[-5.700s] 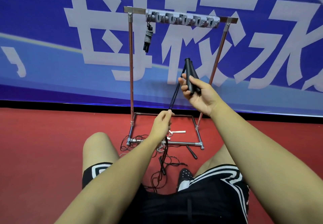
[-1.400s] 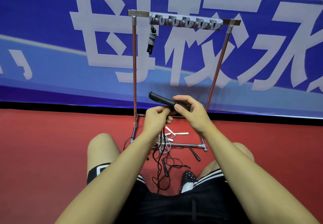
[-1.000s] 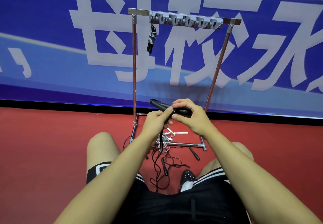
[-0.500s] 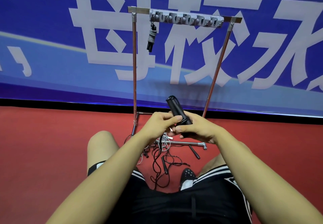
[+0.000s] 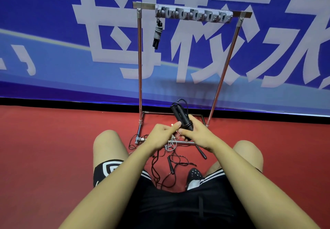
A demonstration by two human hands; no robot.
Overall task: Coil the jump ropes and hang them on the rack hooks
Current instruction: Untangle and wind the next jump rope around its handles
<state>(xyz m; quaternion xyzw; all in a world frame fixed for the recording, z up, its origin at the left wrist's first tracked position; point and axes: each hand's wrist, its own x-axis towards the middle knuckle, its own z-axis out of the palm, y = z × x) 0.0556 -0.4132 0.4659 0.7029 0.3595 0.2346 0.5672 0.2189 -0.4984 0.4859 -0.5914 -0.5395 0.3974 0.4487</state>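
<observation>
My right hand grips the two black handles of a jump rope, which point up and to the left with a small loop of cord at their top. My left hand pinches the cord beside the handles, thumb and forefinger together. A metal rack stands ahead with a grey row of hooks on its top bar. One coiled rope hangs from the leftmost hook. More ropes, black and white, lie tangled on the red floor between my knees.
A blue banner with large white characters covers the wall behind the rack. The rack's base frame lies on the floor just beyond my hands. A loose black handle lies by my right knee, near my shoe.
The handles swung from lying sideways to pointing up, and both hands dropped lower. The long cord once stretched between my hands is now gathered at the handles.
</observation>
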